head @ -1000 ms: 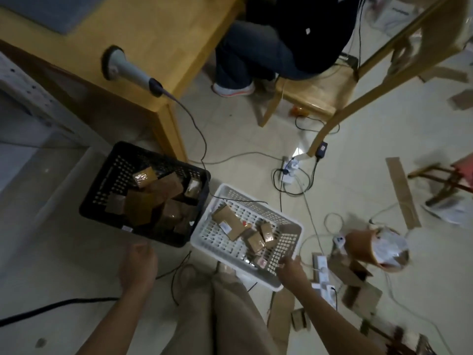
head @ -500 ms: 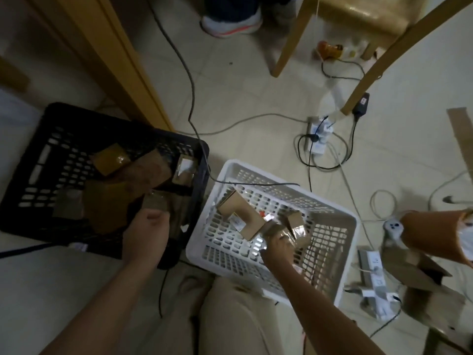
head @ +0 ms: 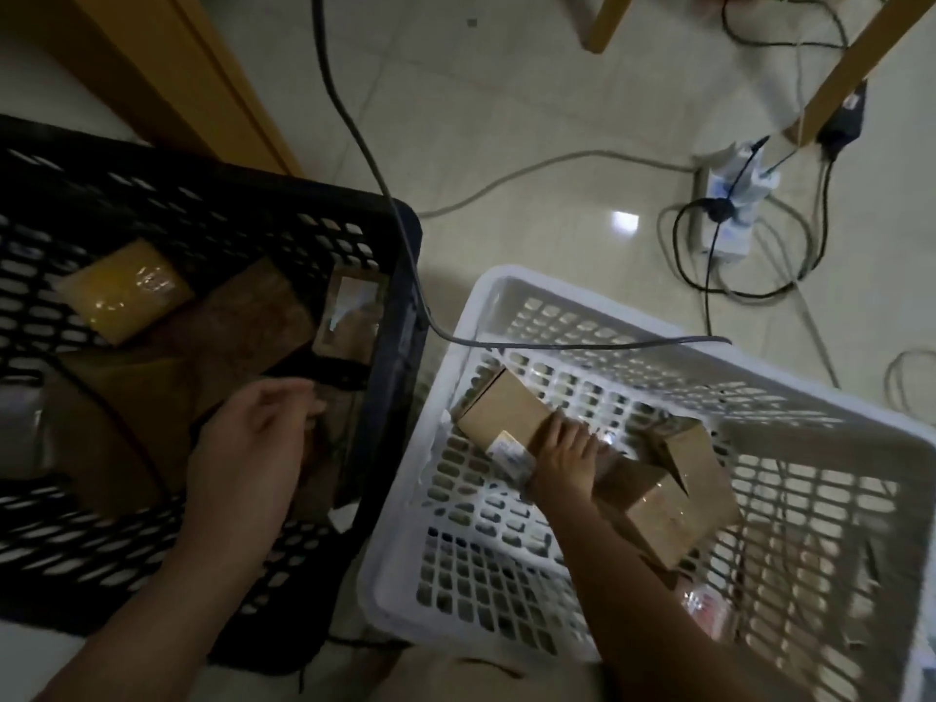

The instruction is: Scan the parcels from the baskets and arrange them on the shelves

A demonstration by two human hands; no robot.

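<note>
A black basket [head: 395,276] on the left holds several brown parcels, among them a taped yellowish one [head: 124,291]. A white basket [head: 506,296] on the right holds a long cardboard box [head: 501,410] with a white label and other small boxes [head: 678,488]. My right hand [head: 564,461] is inside the white basket with its fingers curled over the long box's near end. My left hand [head: 248,448] hovers inside the black basket over the brown parcels, fingers loosely curled, holding nothing that shows.
A dark cable [head: 364,159] runs down the floor and across the white basket's far rim. A power strip [head: 729,195] with plugged leads lies at the upper right beside a wooden chair leg [head: 851,63]. A wooden table leg [head: 167,78] stands behind the black basket.
The view has dropped closer to the baskets. My left hand has gone further into the black basket; my right hand has moved left onto the long labelled box.
</note>
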